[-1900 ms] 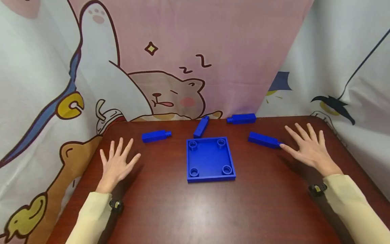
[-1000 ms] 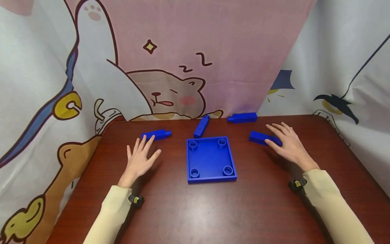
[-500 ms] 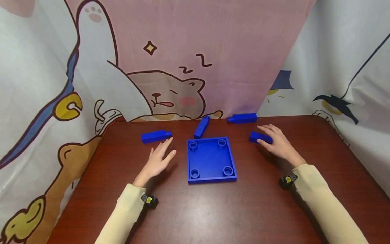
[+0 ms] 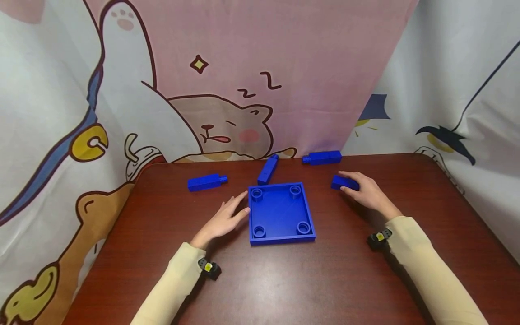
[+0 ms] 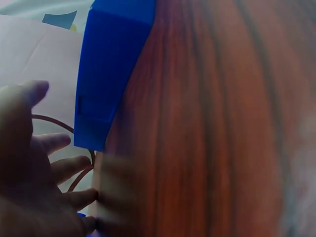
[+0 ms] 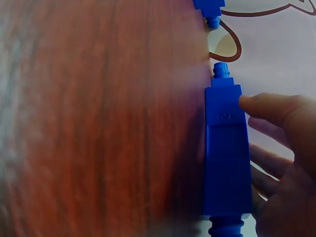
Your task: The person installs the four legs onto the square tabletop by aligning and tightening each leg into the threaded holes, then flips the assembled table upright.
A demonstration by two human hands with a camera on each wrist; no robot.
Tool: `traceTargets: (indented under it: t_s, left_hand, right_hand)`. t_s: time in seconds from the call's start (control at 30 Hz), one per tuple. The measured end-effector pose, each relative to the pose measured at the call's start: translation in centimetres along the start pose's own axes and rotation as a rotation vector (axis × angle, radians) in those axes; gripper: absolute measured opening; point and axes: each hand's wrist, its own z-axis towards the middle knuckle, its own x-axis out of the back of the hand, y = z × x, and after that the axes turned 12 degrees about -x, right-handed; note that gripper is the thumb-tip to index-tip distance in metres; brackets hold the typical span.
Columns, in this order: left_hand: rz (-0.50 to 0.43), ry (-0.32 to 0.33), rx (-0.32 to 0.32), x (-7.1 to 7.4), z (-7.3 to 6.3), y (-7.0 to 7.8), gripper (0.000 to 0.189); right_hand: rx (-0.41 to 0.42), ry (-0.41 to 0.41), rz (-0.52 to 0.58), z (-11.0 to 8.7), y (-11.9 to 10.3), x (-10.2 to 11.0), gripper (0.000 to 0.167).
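A blue square tray-like piece (image 4: pixel 280 212) lies face up on the table, a round socket in each corner. My left hand (image 4: pixel 221 221) is at its left wall, fingers extended and thumb apart, fingertips right at the edge. In the left wrist view, the piece (image 5: pixel 108 64) is above those spread fingers. My right hand (image 4: pixel 369 194) is over a blue square bar (image 4: pixel 340 182), hiding its pegged end. The right wrist view shows that bar (image 6: pixel 228 173), with the thumb tip at its upper edge and the other fingers loosely bent beside it.
Three more blue bars with pegged ends lie farther back: a left bar (image 4: pixel 204 183), a middle bar (image 4: pixel 267 170) just behind the square piece, and a right bar (image 4: pixel 323 158) at the table's back edge. A printed curtain (image 4: pixel 317 67) hangs behind the brown table (image 4: pixel 280 284).
My left hand has moved right, past the left bar, to the square piece's left wall. My right hand has moved left and its fingers have drawn in over the near right bar.
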Motion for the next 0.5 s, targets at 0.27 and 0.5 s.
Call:
traceTargets:
  t_s: [0.27,0.5]
  left_hand:
    - [0.010,-0.040,-0.042,-0.37,0.03,-0.34,0.069]
    - [-0.038,-0.070,-0.027,-0.27,0.01,-0.33,0.071]
  right_hand:
    - [-0.040,0.042,0.043,0.34,0.12,-0.41,0.040]
    - [-0.091,0.030,0.083,0.29,-0.16,-0.44,0.039]
